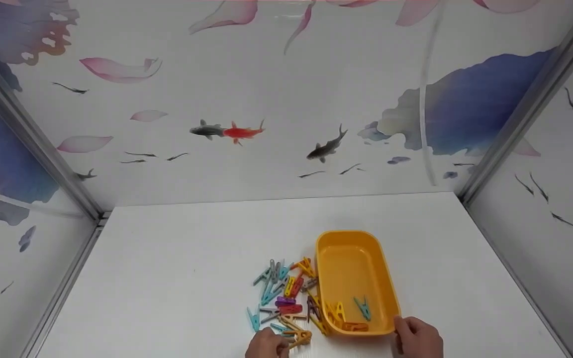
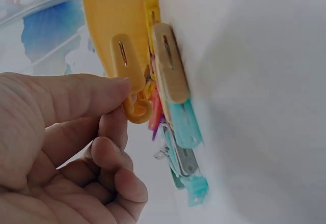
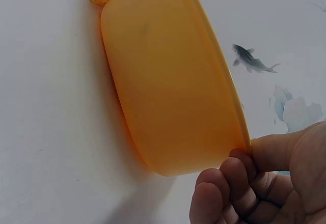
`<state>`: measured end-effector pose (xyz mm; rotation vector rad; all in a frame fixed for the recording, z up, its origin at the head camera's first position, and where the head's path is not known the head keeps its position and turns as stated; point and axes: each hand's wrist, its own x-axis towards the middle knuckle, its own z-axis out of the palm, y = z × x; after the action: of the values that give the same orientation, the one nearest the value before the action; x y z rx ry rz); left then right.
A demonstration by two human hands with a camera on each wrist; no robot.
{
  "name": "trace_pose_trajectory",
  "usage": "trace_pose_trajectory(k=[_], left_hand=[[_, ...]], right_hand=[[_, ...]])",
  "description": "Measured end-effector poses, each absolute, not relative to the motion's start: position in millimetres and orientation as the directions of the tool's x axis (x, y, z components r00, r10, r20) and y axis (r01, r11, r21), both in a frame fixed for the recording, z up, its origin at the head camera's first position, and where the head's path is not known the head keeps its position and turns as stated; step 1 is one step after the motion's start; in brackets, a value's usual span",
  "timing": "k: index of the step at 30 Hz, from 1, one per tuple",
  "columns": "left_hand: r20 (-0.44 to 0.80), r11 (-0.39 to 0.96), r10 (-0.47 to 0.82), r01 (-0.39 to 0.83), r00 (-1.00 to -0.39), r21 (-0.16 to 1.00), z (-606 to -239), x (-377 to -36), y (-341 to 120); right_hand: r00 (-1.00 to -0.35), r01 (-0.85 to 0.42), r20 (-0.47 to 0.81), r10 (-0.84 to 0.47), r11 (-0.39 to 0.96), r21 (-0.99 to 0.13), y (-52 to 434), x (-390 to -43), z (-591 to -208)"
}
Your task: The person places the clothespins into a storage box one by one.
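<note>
A golden-orange clothespin [image 2: 127, 61] is pinched between the thumb and index finger of the left hand [image 1: 266, 344], the other fingers curling loosely below. It is at the near end of a loose pile of clothespins [image 1: 285, 301], left of the tray and toward the table's near side, whose edge is out of view. A tan clothespin [image 2: 171, 63] and a teal one lie just beside it in the left wrist view.

The pile, mixing teal, gray, red, purple and yellow, reaches the left wall of the yellow plastic tray [image 1: 351, 271]. Inside, toward its near end, are a teal clothespin [image 1: 362, 308] and a few yellow-orange ones. The right hand [image 1: 418, 338] pinches the rim at the tray's near right corner, thumb against curled index finger.

The step in hand looks like picking out one clothespin while the tray is steadied. The next move seems to call for lifting it free of its neighbors without loosening either pinch.

Beyond the far edge of the white table [image 1: 192, 273] stands a wall panel [image 1: 276, 89] printed with fish and petals.
</note>
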<state>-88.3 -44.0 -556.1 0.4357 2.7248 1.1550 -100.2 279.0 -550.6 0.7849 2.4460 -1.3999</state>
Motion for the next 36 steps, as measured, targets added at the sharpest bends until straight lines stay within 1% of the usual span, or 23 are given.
trace_pose_trajectory(k=[3,9,14,16,21,23,25,36], left_hand=[[0.054,0.648,0.263,0.218,-0.963,0.73,-550,-84,-37],[0.041,0.64,0.171,0.143,-0.984,0.755,-536,-86,-20],[0.101,0.616,0.127,0.158,-0.987,0.771,-529,-87,-5],[0.095,0.623,0.111,0.144,-0.989,0.769,-525,-90,2],[0.093,0.643,0.128,0.154,-0.987,0.75,-518,-97,16],[0.113,0.637,0.146,0.181,-0.983,0.749,-518,-101,22],[0.111,0.628,0.151,0.182,-0.982,0.757,-518,-105,28],[0.164,0.643,0.176,0.24,-0.971,0.728,-529,-119,52]], right_hand=[[-0.843,0.534,-0.416,0.343,0.425,-0.731,279,-100,-551],[-0.848,0.525,-0.406,0.341,0.428,-0.736,278,-101,-551],[-0.847,0.528,-0.417,0.331,0.421,-0.738,278,-100,-550],[-0.846,0.529,-0.418,0.332,0.418,-0.739,278,-100,-550],[-0.844,0.531,-0.418,0.337,0.414,-0.74,279,-100,-550],[-0.84,0.538,-0.426,0.337,0.409,-0.737,279,-100,-550],[-0.832,0.55,-0.438,0.341,0.399,-0.734,279,-99,-549],[-0.831,0.549,-0.43,0.352,0.397,-0.736,278,-100,-550]])
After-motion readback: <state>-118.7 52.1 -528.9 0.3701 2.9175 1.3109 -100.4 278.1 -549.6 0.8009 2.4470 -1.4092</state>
